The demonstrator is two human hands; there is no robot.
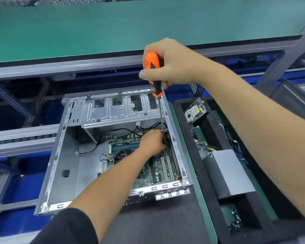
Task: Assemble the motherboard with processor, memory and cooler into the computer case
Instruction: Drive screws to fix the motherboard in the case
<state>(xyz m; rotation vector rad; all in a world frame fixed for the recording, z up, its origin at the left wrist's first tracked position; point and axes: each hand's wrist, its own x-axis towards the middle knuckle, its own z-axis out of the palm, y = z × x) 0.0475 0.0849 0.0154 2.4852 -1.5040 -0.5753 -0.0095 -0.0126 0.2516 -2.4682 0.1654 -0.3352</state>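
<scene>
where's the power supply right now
In the head view, the grey power supply lies in the black foam tray right of the computer case, nearer than the hard drive.

Scene evenly and brightly lit from overhead; shadows soft; glare seen on metal; edges bent by wide-angle distortion; slight blur throughout.

two bare forearms reach in from below. left arm (102, 187) wears a short black sleeve (67, 228) ending near the elbow; right arm (253, 124) shows no sleeve. both hands ungloved, no rings or watch visible.
</scene>
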